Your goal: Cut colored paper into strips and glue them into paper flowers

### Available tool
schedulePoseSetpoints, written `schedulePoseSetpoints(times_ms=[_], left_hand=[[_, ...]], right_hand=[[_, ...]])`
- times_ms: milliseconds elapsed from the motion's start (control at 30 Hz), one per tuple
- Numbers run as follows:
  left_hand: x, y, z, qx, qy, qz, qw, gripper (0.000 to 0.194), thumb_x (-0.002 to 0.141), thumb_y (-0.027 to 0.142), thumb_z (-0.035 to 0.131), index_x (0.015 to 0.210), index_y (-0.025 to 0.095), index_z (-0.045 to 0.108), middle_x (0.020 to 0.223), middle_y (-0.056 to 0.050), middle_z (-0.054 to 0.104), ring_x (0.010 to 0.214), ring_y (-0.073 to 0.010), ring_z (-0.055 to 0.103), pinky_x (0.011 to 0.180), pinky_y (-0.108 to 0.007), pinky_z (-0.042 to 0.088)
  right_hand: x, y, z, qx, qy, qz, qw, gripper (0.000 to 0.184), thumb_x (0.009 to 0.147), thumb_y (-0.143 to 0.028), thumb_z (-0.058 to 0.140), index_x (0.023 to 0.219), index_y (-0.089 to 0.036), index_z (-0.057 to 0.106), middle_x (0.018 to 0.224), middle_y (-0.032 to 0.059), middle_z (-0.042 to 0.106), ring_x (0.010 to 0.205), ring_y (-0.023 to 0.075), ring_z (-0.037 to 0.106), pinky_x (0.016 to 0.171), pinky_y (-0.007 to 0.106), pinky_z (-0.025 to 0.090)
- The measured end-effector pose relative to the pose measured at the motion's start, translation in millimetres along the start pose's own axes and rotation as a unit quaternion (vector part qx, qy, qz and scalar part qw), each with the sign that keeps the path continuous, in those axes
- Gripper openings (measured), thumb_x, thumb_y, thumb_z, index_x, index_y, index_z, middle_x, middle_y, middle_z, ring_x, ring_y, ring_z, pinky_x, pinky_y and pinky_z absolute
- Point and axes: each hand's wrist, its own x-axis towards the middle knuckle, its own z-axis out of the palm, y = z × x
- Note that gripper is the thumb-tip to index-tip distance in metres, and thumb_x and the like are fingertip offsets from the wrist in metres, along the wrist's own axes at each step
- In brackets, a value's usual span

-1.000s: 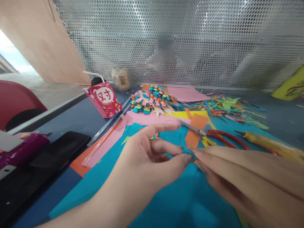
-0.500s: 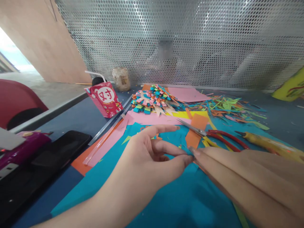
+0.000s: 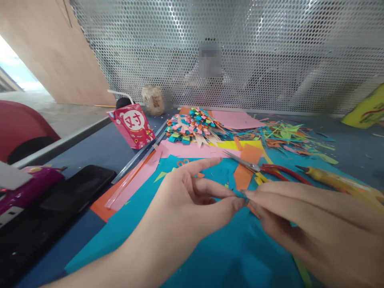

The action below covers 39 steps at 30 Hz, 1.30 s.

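In the middle of the head view, my left hand (image 3: 192, 200) is closed in a pinch, its thumb meeting a finger while the index finger stretches out above. My right hand (image 3: 312, 216) touches those fingertips from the right, its own fingers pressed together. A thin orange paper strip (image 3: 253, 209) shows between the two hands; most of it is hidden by fingers. Beneath both hands lies a large blue paper sheet (image 3: 240, 248). Just beyond my right hand are red-handled scissors (image 3: 255, 167) on an orange paper piece (image 3: 247, 158).
Yellow glue gun (image 3: 336, 180) on the right. Behind are a fringed paper flower cluster (image 3: 195, 126) and paper scraps (image 3: 291, 136). A red drink carton (image 3: 132, 126), clear glue sticks (image 3: 129, 176) and a black phone (image 3: 81, 188) lie left. A perforated metal panel (image 3: 240, 72) stands across the back.
My right hand's fingers have curled and shifted slightly, opening a gap below them. My left hand keeps its pinch almost in place.
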Motion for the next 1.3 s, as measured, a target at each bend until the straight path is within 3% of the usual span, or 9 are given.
schedulePoseSetpoints(times_ms=[100,233,633,867,1167,1300], left_hand=[[0,-1,-1.1,0.016,0.005,0.009,1.000,0.056,0.059,0.019,0.068,0.112,0.019,0.051,0.058,0.003,0.067,0.046,-0.0101,0.057,0.046,-0.019,0.041],[1,-2,-2.5,0.035,0.009,0.022,0.999,0.056,0.059,0.020,0.068,0.112,0.020,0.051,0.061,0.002,0.067,0.049,-0.0109,0.058,0.047,-0.019,0.041],[-1,-6,-3.0,0.074,0.032,0.056,0.995,0.057,0.058,0.021,0.068,0.112,0.021,0.051,0.059,0.003,0.065,0.050,-0.0109,0.056,0.047,-0.020,0.040],[0,-5,-1.9,0.085,0.040,0.070,0.993,0.055,0.057,0.019,0.068,0.110,0.022,0.053,0.058,0.004,0.064,0.049,-0.0097,0.054,0.048,-0.019,0.041],[-1,-5,-1.3,0.061,0.027,0.055,0.996,0.052,0.058,0.019,0.068,0.108,0.021,0.054,0.056,0.005,0.063,0.049,-0.0089,0.053,0.046,-0.018,0.040],[0,-5,-1.7,0.061,0.019,0.052,0.997,0.053,0.059,0.019,0.068,0.109,0.020,0.053,0.057,0.004,0.063,0.050,-0.0097,0.055,0.047,-0.018,0.041]], right_hand=[[11,0,-2,0.063,0.002,0.012,0.998,0.021,0.082,-0.025,0.045,0.070,-0.025,0.062,0.064,-0.0059,0.067,0.055,0.0049,0.062,0.052,0.008,0.047],[15,-3,-3,0.113,0.002,0.083,0.990,0.018,0.078,-0.023,0.050,0.066,-0.024,0.063,0.064,-0.0059,0.066,0.053,0.0028,0.060,0.054,0.005,0.046],[11,-9,4,0.246,0.031,0.192,0.950,0.011,0.068,-0.016,0.057,0.062,-0.024,0.063,0.059,-0.0055,0.064,0.050,0.0052,0.057,0.044,0.009,0.045],[8,-9,4,0.297,-0.012,0.244,0.923,0.010,0.068,-0.016,0.060,0.066,-0.025,0.063,0.058,-0.0068,0.062,0.044,0.0038,0.053,0.039,0.007,0.042],[9,-8,5,0.331,-0.017,0.281,0.901,0.007,0.068,-0.019,0.059,0.065,-0.024,0.063,0.051,-0.0070,0.059,0.031,0.0024,0.043,0.027,0.009,0.035],[13,-9,5,0.342,-0.016,0.273,0.899,0.009,0.068,-0.019,0.057,0.062,-0.023,0.062,0.048,-0.0072,0.057,0.035,0.0037,0.049,0.030,0.009,0.038]])
